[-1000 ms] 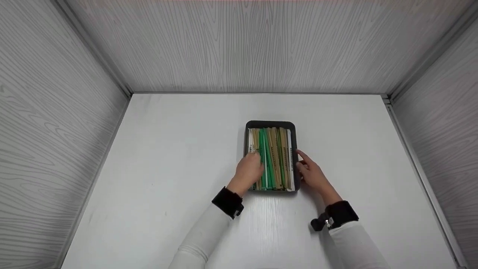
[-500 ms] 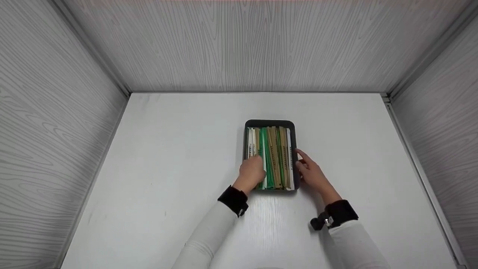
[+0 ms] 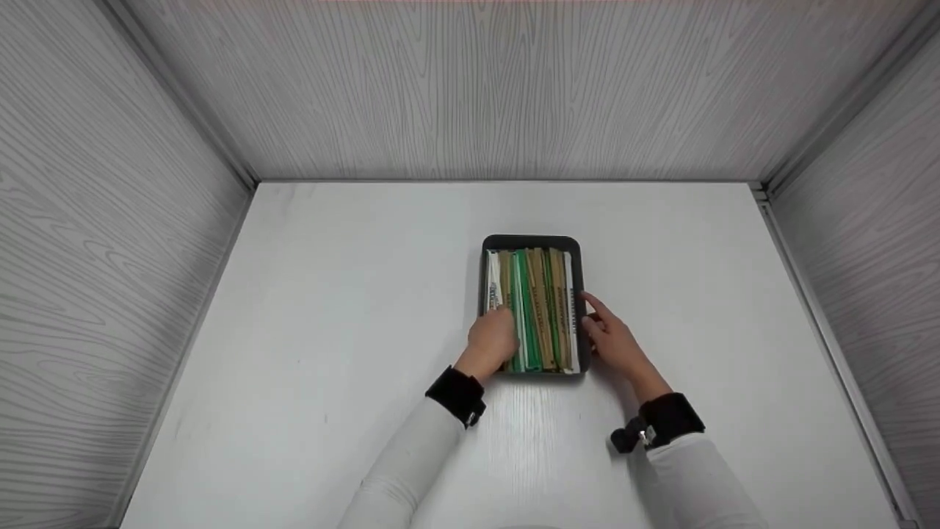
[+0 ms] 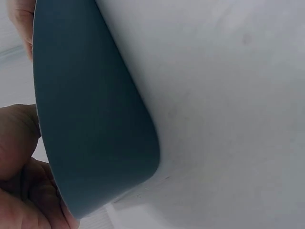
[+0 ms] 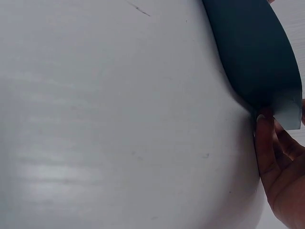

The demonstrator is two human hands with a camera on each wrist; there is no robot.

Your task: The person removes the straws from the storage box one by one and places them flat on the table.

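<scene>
A dark grey rectangular box (image 3: 532,242) with rounded corners stands on the white table. Packed lengthwise inside are several narrow, flat packets (image 3: 540,308) in white, tan and green, some with dark print. My left hand (image 3: 492,339) reaches over the box's near left part, fingers curled down among a white packet (image 3: 495,283) and its neighbours; its fingertips are hidden. Against the outer right side, my right hand (image 3: 617,345) touches the box with thumb and forefinger. In the right wrist view, a fingertip (image 5: 261,119) meets the foot of the box's wall (image 5: 252,52).
The white tabletop (image 3: 352,294) is ringed by grey wood-grain panels at the back (image 3: 470,88), left (image 3: 88,242) and right (image 3: 874,220). Black straps circle both wrists, with a small black camera (image 3: 624,441) hanging beside the right one.
My left hand has shifted slightly down and right, then a little back left. White and tan packets at the left end have changed position slightly. My right hand has stayed at the box's side.
</scene>
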